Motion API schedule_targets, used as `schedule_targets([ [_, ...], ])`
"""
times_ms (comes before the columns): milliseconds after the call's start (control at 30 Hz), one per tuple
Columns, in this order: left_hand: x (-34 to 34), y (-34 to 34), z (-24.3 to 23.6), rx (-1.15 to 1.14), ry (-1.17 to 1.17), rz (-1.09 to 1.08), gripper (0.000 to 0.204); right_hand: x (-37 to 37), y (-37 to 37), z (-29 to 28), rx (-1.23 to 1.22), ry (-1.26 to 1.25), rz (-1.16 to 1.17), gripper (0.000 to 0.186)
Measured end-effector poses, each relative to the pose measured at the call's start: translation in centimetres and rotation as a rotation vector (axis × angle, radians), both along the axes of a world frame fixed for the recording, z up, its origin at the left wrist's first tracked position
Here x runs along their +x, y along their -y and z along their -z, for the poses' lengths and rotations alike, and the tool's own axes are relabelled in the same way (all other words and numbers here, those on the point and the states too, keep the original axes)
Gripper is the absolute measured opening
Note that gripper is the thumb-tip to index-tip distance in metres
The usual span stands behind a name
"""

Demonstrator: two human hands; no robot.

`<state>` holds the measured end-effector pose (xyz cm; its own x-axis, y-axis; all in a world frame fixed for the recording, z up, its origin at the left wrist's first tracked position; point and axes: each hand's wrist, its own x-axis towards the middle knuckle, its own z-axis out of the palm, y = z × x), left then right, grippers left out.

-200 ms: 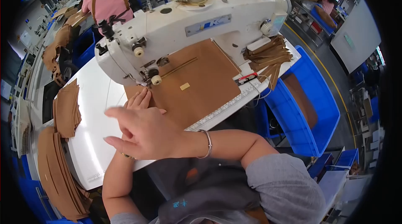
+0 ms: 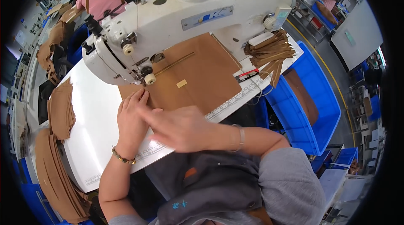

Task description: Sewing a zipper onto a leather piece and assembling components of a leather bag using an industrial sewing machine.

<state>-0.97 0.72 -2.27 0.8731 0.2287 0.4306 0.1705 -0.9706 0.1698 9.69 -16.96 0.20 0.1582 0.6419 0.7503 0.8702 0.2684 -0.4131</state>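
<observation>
A brown, leather-like panel (image 2: 206, 75) lies flat under the white sewing machine (image 2: 168, 18). It has a narrow slot with a zipper-like strip (image 2: 176, 63) and a small pale yellow label (image 2: 182, 83). My left hand (image 2: 132, 113) rests at the panel's left front corner, fingers stretched out flat, tips close to the presser foot (image 2: 145, 82). Just right of it, above the panel's front edge, my right hand (image 2: 181, 128) is smeared by motion; its index finger reaches towards my left hand. Nothing shows in its grasp, but its fingers are unclear.
Brown pieces are stacked on the white table (image 2: 94, 119) at left (image 2: 62, 109) and beside it (image 2: 57, 178). Brown strips (image 2: 271, 50) and a red-and-black cutter (image 2: 248, 74) lie at right. A blue bin (image 2: 328, 111) stands beyond. Two people in pink work further off.
My right hand has swung to the right, away from over my left wrist, uncovering the left hand and its bracelet. The view has shifted slightly. My left hand stays by the presser foot.
</observation>
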Motion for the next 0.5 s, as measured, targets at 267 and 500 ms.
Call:
schedule_targets([
  [267,-0.1,1.0,0.3,-0.016,-0.074,0.062,0.064,13.5,13.5,1.7,-0.458,0.195,0.597,0.027],
  [500,-2.6,2.4,0.0,-0.027,-0.115,0.08,0.067,16.4,16.6,2.0,-0.453,0.129,0.627,0.016],
])
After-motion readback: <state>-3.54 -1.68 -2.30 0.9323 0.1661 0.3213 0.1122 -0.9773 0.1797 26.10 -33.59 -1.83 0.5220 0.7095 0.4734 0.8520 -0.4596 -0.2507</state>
